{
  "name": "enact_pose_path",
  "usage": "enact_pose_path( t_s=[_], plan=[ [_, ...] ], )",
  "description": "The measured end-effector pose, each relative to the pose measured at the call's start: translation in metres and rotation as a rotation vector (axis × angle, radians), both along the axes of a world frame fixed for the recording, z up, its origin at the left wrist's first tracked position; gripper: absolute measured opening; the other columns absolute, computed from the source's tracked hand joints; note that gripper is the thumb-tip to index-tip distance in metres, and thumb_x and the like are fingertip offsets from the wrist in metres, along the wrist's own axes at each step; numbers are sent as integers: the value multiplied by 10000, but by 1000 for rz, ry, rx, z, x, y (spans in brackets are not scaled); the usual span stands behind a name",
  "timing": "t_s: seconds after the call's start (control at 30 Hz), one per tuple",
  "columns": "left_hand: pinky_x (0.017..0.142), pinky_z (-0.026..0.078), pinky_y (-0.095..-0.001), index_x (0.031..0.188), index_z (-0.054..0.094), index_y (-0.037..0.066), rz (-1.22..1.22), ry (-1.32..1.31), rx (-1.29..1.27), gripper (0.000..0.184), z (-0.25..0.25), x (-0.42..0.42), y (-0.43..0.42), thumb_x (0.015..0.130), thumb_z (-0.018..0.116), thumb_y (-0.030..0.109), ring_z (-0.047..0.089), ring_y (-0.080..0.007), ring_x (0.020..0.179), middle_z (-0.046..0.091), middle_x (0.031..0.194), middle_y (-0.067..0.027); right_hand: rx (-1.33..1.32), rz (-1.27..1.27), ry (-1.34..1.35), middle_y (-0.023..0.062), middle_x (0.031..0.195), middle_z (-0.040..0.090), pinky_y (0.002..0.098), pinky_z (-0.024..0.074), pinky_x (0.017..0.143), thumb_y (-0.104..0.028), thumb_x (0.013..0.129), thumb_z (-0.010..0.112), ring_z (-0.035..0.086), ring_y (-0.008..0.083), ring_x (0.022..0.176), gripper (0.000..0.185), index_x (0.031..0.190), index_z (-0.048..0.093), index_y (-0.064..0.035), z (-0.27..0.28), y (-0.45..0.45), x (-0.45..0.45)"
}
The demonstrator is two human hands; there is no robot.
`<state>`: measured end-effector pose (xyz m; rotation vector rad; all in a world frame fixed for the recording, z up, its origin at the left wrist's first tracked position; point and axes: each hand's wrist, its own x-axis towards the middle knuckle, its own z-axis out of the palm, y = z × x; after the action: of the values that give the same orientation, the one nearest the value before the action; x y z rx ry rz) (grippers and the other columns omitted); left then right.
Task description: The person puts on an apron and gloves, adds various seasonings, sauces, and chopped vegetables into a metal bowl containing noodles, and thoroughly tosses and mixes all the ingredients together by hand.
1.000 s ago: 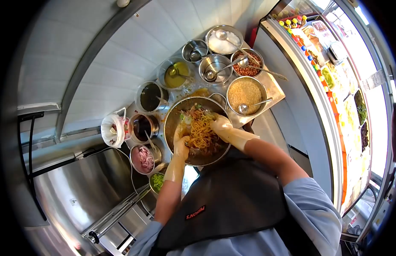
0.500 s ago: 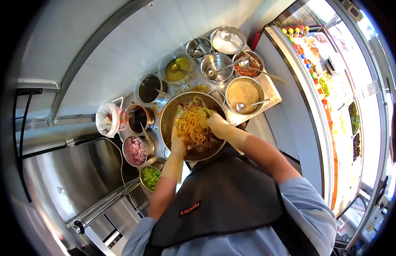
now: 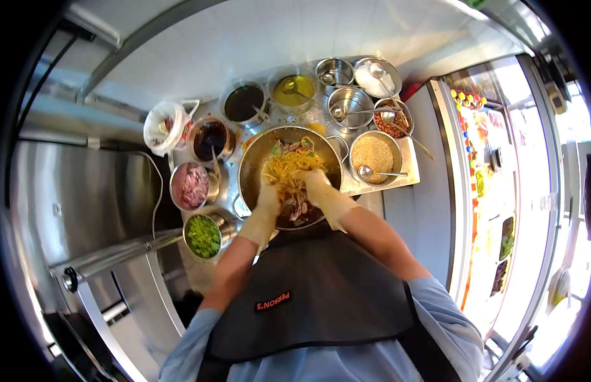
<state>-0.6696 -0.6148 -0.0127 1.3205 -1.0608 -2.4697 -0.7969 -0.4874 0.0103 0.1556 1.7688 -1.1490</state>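
Observation:
A wide metal bowl (image 3: pixel 246 148) stands in front of me, holding yellow noodles (image 3: pixel 295 162) mixed with darker bits and some green. Both my hands wear pale see-through gloves and are inside the bowl. My left hand (image 3: pixel 269 189) is at the left of the noodles, its fingers wrapped into them. From the right, my right hand (image 3: pixel 315 184) grips the same bundle, with the fingertips partly buried. The hands are close together, with noodles between them. Below the noodles, shredded brownish pieces (image 3: pixel 298 207) lie in the bowl.
Around the bowl stand pots of onion (image 3: pixel 195 186), chopped greens (image 3: pixel 203 236), dark sauce (image 3: pixel 211 140), black liquid (image 3: pixel 243 102), yellow oil (image 3: pixel 294 91), white powder (image 3: pixel 374 79), peanuts (image 3: pixel 392 123) and sesame-like grains (image 3: pixel 372 159). A bag-lined tub (image 3: pixel 160 130) is at left, a display case (image 3: pixel 493 191) right.
The camera view has turned, shifting the surroundings. My hands have come closer together around the noodles, and my right hand has moved inward and lower in the bowl.

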Motion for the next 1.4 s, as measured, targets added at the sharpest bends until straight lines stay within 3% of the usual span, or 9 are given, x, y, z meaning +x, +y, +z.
enact_pose_path(
  t_s=[0.37,0.5,0.73,0.93,1.0,1.07,1.2,1.27,1.4],
  plan=[
    [759,628,-415,1685,263,155,-104,31,-298,962,12,24,-15,865,674,-134,734,-299,1041,706,1300,-143,-296,-219,-290,170,1193,745,508,610,877,-165,992,730,719,354,1037,331,1302,691,-55,-16,23,7],
    [687,643,-447,1629,341,144,1,-46,-23,908,6,9,16,817,603,-169,725,-338,879,698,1230,-204,-78,-441,-478,115,994,767,446,647,736,-141,1018,687,734,284,778,254,1259,714,-61,-43,-23,28],
    [840,628,-640,1434,561,49,146,17,617,450,-18,20,13,984,569,39,730,-378,1020,670,1371,-198,-316,-446,-589,151,1065,765,443,645,783,-87,1022,651,743,301,938,263,1264,708,-2,-1,5,15],
    [1216,416,-482,1429,694,156,-484,-338,-917,406,119,-65,-37,1061,614,307,535,-394,1447,665,1476,-183,305,15,664,278,1393,664,469,540,1076,-412,903,832,669,410,1268,697,1435,617,-17,23,-27,-23],
    [1244,378,-504,1398,726,233,-652,100,-1495,405,53,-103,-55,1070,586,427,514,-407,1463,635,1522,-160,129,599,780,285,1530,573,479,474,1172,-386,899,813,548,437,1438,871,1625,442,-81,-13,-50,-42],
    [1209,410,-505,1423,704,192,-1129,-321,-1601,507,40,-107,-71,1085,516,518,487,-346,1511,632,1524,-156,313,1022,804,249,1563,563,462,447,1205,-359,897,790,551,381,1452,830,1616,470,-96,2,-49,-52],
    [1141,477,-528,1638,487,192,-716,-569,-1064,708,30,-40,-52,1033,641,526,577,-384,1402,639,1491,-207,168,76,445,222,1346,718,440,601,979,-221,883,866,697,364,1272,709,1518,574,-105,4,-4,-39],
    [1104,502,-501,1687,404,183,-399,-241,-762,845,10,-43,-30,962,776,408,633,-373,1305,661,1445,-192,-467,-376,-135,179,1340,729,431,601,951,-176,906,865,713,333,1212,653,1490,587,-84,-29,-21,-6],
    [878,618,-464,1363,608,134,-46,189,67,310,-48,-23,-60,1056,569,123,721,-288,1045,727,1195,-145,-277,-199,10,128,1316,724,412,557,981,-300,971,834,690,286,1181,617,1488,593,-64,-2,-3,-32]
  ],
)
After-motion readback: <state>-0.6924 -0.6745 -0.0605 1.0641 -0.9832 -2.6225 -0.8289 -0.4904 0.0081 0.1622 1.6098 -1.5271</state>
